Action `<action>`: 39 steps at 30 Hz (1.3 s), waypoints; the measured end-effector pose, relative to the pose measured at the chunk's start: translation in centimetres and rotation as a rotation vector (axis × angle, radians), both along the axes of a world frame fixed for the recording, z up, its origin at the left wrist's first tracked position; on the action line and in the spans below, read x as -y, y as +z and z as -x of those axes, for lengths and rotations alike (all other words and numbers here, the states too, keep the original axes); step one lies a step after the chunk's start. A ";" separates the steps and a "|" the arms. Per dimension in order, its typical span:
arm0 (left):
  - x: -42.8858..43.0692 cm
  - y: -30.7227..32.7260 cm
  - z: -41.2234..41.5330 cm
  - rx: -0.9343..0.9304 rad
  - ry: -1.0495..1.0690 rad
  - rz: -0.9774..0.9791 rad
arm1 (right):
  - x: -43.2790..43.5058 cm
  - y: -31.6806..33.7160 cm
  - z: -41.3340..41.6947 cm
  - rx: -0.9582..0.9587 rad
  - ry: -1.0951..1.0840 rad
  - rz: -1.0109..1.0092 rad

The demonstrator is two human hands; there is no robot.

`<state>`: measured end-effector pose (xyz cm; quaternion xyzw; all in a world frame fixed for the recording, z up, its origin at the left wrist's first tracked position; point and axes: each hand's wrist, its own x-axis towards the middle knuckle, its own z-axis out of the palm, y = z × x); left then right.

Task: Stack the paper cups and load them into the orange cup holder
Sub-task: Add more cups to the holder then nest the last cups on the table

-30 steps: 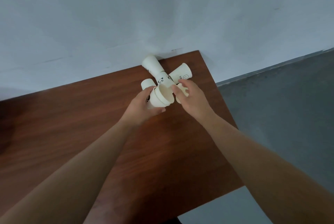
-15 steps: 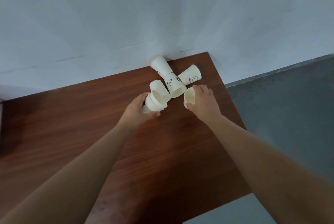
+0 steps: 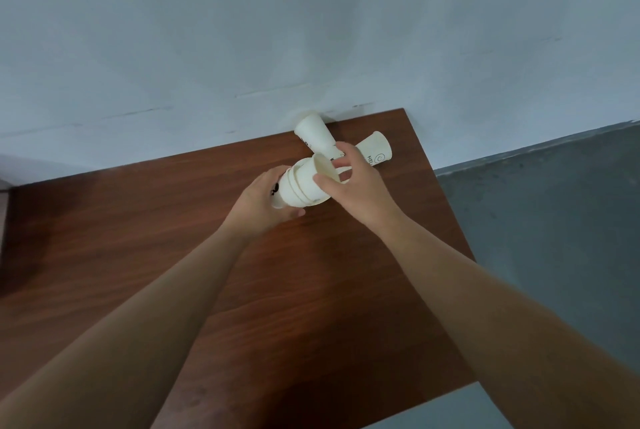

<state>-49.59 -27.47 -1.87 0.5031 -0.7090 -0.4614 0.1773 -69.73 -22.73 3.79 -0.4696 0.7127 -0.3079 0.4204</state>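
Note:
My left hand grips a short stack of white paper cups lying sideways, mouths toward the right. A further white cup is pinched by my right hand and sits partly inside the stack's mouth. Behind the hands, two more white cups lie on the table: one pointing toward the wall, one with a smiley print pointing right. No orange cup holder is in view.
The brown wooden table ends at a pale wall behind and at its right edge, beyond which a grey floor lies. Both forearms stretch across the table from the near side.
My right hand lifted a cup off the table and brought it left into the mouth of the stack in my left hand. The view shifted slightly.

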 end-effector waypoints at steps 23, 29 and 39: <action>0.8 -3.3 -6.2 0.093 0.139 -0.036 | 3.7 -9.4 -5.3 -0.459 -0.057 -0.304; 1.3 -3.4 -7.0 0.157 0.130 -0.036 | 2.3 -9.1 -4.7 -0.299 0.052 -0.306; 1.9 -3.0 -7.3 0.271 0.013 0.143 | 2.8 -3.4 -3.5 -0.020 0.178 -0.175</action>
